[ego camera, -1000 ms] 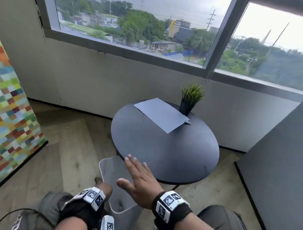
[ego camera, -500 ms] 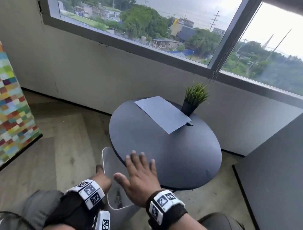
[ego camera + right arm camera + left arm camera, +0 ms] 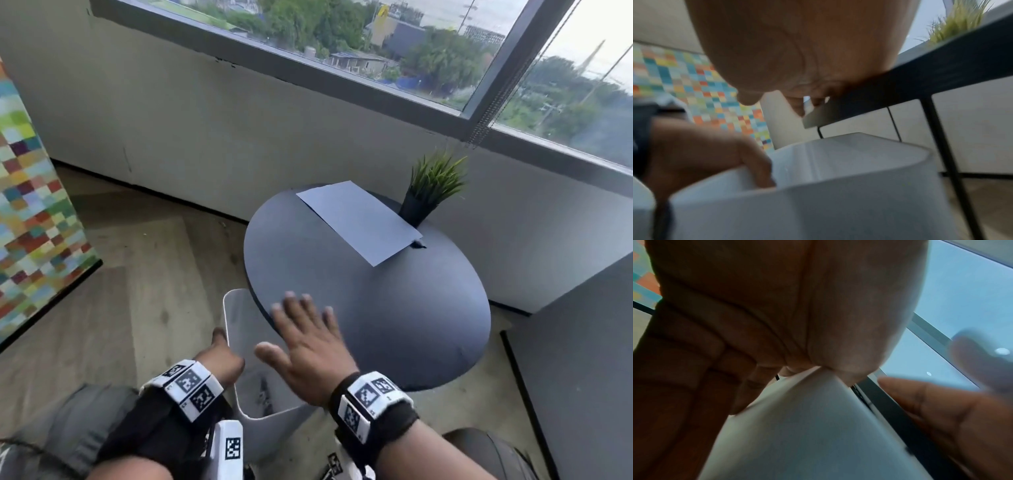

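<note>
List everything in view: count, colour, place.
bin: 1, white, below the table's near edge
table: 1, dark, round, by the wall under the window
sheet of paper: 1, pale grey, flat on the table's far side
potted plant: 1, green in a black pot, on the table beside the paper
small dark object: 1, black, at the paper's right corner; too small to identify
window: 1, dark frame, above the wall
patchwork panel: 1, many-coloured, far left
marker bands: 2, white and black, one on each wrist
left hand: 1, grips the bin's rim
right hand: 1, fingers spread over the table's near edge
</note>
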Tool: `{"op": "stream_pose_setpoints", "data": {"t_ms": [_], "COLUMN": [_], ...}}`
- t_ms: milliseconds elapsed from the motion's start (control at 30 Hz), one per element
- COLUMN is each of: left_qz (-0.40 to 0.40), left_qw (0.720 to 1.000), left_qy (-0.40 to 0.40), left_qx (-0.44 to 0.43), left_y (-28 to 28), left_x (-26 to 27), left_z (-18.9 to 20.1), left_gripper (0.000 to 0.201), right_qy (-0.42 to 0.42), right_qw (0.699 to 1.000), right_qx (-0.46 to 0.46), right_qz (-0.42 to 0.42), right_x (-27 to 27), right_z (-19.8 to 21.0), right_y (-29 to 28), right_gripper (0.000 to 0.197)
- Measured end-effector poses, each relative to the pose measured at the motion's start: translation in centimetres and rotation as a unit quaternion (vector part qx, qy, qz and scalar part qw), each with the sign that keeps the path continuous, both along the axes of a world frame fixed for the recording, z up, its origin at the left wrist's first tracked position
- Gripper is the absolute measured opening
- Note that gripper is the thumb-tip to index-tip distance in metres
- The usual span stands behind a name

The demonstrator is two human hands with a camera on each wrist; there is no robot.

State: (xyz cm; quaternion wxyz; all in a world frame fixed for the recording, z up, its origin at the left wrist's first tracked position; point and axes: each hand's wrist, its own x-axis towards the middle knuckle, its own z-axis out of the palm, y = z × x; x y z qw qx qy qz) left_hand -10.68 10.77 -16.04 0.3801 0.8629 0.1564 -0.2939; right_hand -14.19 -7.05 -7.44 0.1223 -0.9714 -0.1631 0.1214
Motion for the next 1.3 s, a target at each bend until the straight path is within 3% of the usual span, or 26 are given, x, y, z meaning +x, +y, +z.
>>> {"op": "stream_pose_setpoints", "data": {"t_ms": [67, 133, 200, 267, 300, 400, 500, 600, 633, 667, 733, 767, 800, 833, 867, 933, 1000, 1033, 1100, 1167, 1233, 1300], "left_qz": [0.002, -0.002, 0.009, 0.014, 0.016, 0.030, 0.033, 0.039, 0.035, 0.031, 0.021, 0.018, 0.021, 0.026, 0.024, 0.016, 0.002, -0.005, -0.021, -0.034, -0.041, -0.045], "left_qw": [1.000, 1.000, 1.000, 1.000, 1.000, 0.999, 0.999, 0.998, 0.998, 0.999, 1.000, 1.000, 1.000, 1.000, 1.000, 0.999, 0.998, 0.998, 0.999, 0.999, 0.999, 0.999], "left_qy": [-0.001, 0.005, 0.000, -0.005, -0.004, -0.004, 0.000, -0.017, -0.014, -0.003, -0.003, 0.001, 0.006, 0.010, 0.006, -0.011, -0.028, -0.030, -0.019, -0.014, -0.012, -0.014], "left_qx": [-0.023, -0.013, 0.005, 0.018, 0.023, 0.023, -0.006, -0.039, -0.043, -0.042, -0.015, 0.001, 0.006, 0.005, -0.005, -0.033, -0.056, -0.055, -0.035, -0.021, -0.022, -0.014], "left_y": [0.5, 0.8, 0.8, 0.7, 0.5, 0.3, 0.9, 3.1, 3.4, 3.3, 2.6, 2.3, 2.1, 2.1, 2.1, 2.5, 2.9, 2.9, 3.0, 2.7, 2.5, 2.2], "left_x": [0.0, 0.1, 0.1, 0.0, -0.1, -0.5, -0.5, 2.3, 2.9, 2.9, 1.4, 0.8, 0.5, 0.5, 0.6, 1.5, 2.7, 3.1, 3.2, 2.4, 2.1, 2.1], "left_z": [0.0, 0.2, 0.3, 0.4, 0.6, 0.8, 0.2, -7.3, -8.7, -8.1, -3.2, -1.4, -0.4, -0.3, -0.6, -3.4, -7.7, -9.1, -8.6, -5.4, -4.6, -4.3], "left_gripper": [0.070, 0.066, 0.059, 0.054, 0.054, 0.058, 0.065, 0.088, 0.090, 0.087, 0.070, 0.062, 0.058, 0.057, 0.055, 0.062, 0.086, 0.092, 0.088, 0.084, 0.076, 0.067], "right_qy": [0.002, -0.047, -0.102, -0.036, -0.003, 0.022, -0.001, -0.012, -0.027, -0.043, -0.053, -0.029, 0.003, 0.027, 0.036, 0.025, 0.022, 0.013, -0.038, -0.065, -0.017, 0.068], "right_qw": [0.991, 0.980, 0.965, 0.932, 0.925, 0.947, 0.991, 0.995, 0.991, 0.991, 0.984, 0.965, 0.949, 0.950, 0.966, 0.998, 0.995, 0.991, 0.994, 0.989, 0.953, 0.919], "right_qx": [0.119, 0.195, 0.124, -0.014, -0.056, -0.063, -0.040, 0.068, 0.102, 0.114, 0.062, 0.004, -0.038, -0.054, -0.052, -0.031, 0.019, 0.053, 0.084, 0.059, -0.016, -0.083], "right_qz": [0.059, -0.019, -0.206, -0.359, -0.375, -0.314, -0.131, 0.075, 0.087, 0.046, -0.159, -0.262, -0.312, -0.307, -0.251, -0.057, 0.098, 0.125, 0.064, -0.117, -0.302, -0.379], "right_x": [-0.5, 0.1, 0.9, 0.7, 0.5, 0.3, 0.1, -1.1, -0.9, -0.1, 1.9, 2.7, 3.2, 3.4, 3.1, 1.3, -0.4, -0.3, 1.4, 4.1, 6.5, 7.5], "right_z": [1.4, 1.8, 1.0, 0.1, -0.5, -1.2, -0.7, 1.3, 1.6, 1.4, 0.9, 0.8, 0.4, 0.2, 0.0, 0.3, 1.5, 2.1, 2.5, 2.0, 1.4, 1.2], "right_y": [-0.1, -3.5, -8.9, -12.9, -13.6, -9.9, -2.5, 0.7, -0.1, -1.8, -6.3, -7.9, -8.5, -7.8, -6.0, -1.1, 2.0, 1.9, -1.1, -6.9, -13.2, -16.9], "right_gripper": [0.066, 0.059, 0.059, 0.066, 0.070, 0.077, 0.078, 0.066, 0.064, 0.064, 0.068, 0.071, 0.073, 0.073, 0.073, 0.074, 0.067, 0.064, 0.065, 0.068, 0.074, 0.083]}}
